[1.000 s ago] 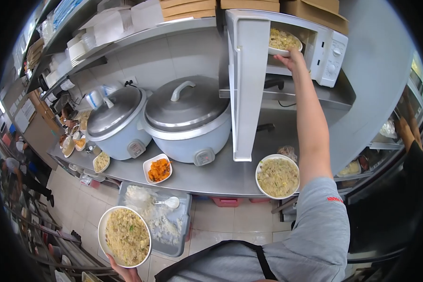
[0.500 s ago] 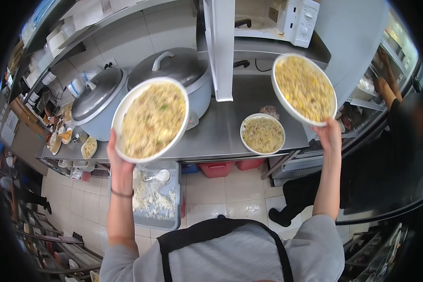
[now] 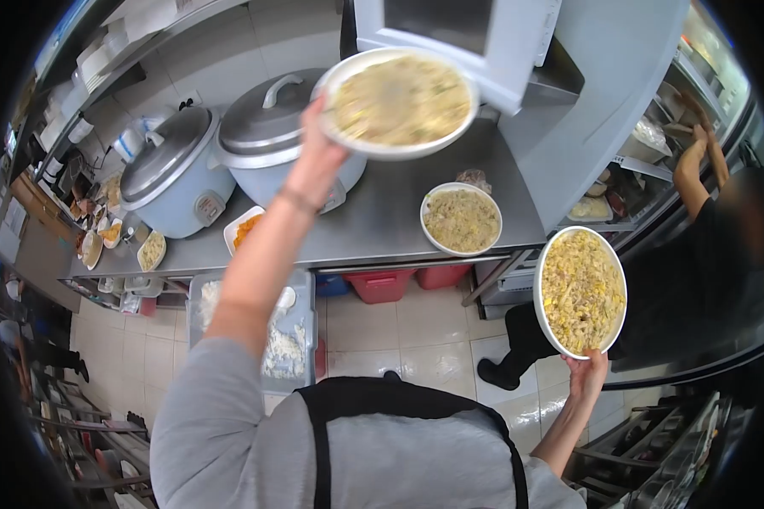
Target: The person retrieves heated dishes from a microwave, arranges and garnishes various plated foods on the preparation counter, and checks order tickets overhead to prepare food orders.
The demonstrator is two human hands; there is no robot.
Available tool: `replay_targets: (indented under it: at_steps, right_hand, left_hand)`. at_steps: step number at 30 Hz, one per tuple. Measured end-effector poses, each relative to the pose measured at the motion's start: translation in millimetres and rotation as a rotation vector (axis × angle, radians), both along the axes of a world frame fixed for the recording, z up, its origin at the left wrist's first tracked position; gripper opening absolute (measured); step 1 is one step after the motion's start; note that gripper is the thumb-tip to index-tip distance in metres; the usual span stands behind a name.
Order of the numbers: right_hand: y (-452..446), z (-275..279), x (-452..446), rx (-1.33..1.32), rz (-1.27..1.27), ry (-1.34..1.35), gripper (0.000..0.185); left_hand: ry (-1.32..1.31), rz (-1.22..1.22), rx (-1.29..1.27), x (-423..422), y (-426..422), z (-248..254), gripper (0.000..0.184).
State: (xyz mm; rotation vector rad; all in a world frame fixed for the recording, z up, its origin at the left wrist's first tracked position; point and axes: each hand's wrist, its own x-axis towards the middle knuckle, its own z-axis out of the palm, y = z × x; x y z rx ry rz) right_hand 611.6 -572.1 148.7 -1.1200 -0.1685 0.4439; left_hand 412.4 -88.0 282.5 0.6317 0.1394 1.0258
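Observation:
My left hand (image 3: 318,157) grips the left rim of a white bowl of fried rice (image 3: 401,100), raised and slightly blurred in front of the microwave door (image 3: 508,51). The door looks partly swung across the microwave front. Low on the right, my right hand (image 3: 587,366) holds a second white bowl of yellowish fried rice (image 3: 581,293) by its lower edge, tilted toward me. A third bowl of fried rice (image 3: 462,219) stands on the steel counter (image 3: 356,240) between them, with a small wrapped bag (image 3: 474,179) behind it.
Two large rice cookers (image 3: 267,127) (image 3: 174,182) stand at the back left. A dish of orange food (image 3: 244,229) is partly behind my left arm. Below the counter are a grey tub with white rice (image 3: 287,348) and red bins (image 3: 380,284). Another person (image 3: 696,271) reaches into a fridge at right.
My right hand has taken its bowl out of the microwave, then down and right. My left hand has carried its bowl up and right to the microwave door, which has swung from wide open.

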Motion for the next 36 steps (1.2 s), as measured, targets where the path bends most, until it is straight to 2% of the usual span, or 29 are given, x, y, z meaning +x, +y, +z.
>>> replay_targets:
  at_steps: [3,6,9,14,16,19,20,26,27,32,33,34,36]
  right_hand:
    - [-3,3,-11,0.031,-0.067,0.018,0.047]
    - [-7,10,-20,0.017,-0.076,0.020,0.049]
    - [-15,0,-13,-0.023,-0.016,-0.015,0.051]
    - [20,-6,-19,-0.113,0.097,-0.041,0.052]
    - [47,-9,-28,-0.140,0.153,-0.061,0.053]
    - [96,-14,-53,-0.157,0.320,-0.140,0.052]
    - [111,-16,-63,-0.183,0.405,-0.144,0.046]
    - [249,-56,-202,-0.113,0.852,-0.160,0.049]
    - [229,-29,-157,-0.214,0.917,-0.076,0.050]
    - [345,-27,-243,-0.102,1.276,-0.031,0.055]
    - [364,-21,-256,-0.139,1.374,0.001,0.053]
    - [434,-14,-191,-0.273,1.453,0.101,0.052]
    - [492,-22,-203,-0.320,1.557,0.113,0.052]
  left_hand:
    - [-0.144,-0.099,-0.040,81,-11,4,0.045]
    - [-0.116,-0.099,-0.048,95,-15,2,0.048]
    - [-0.029,-0.092,-0.054,58,-32,7,0.048]
    - [0.092,-0.015,0.027,-58,-31,-25,0.049]
    - [0.252,0.140,0.008,-117,-51,-30,0.049]
    - [0.292,0.228,-0.019,-214,-80,-54,0.050]
    - [0.300,0.268,-0.034,-246,-94,-62,0.050]
    - [0.311,0.793,-0.085,-460,-175,-147,0.052]
    - [0.382,0.819,-0.230,-414,-219,-116,0.052]
    - [0.394,1.339,-0.351,-466,-286,-137,0.051]
    - [0.349,1.376,-0.348,-472,-297,-143,0.052]
    - [0.396,1.424,-0.415,-398,-253,-126,0.052]
    - [0.318,1.474,-0.484,-380,-243,-131,0.052]
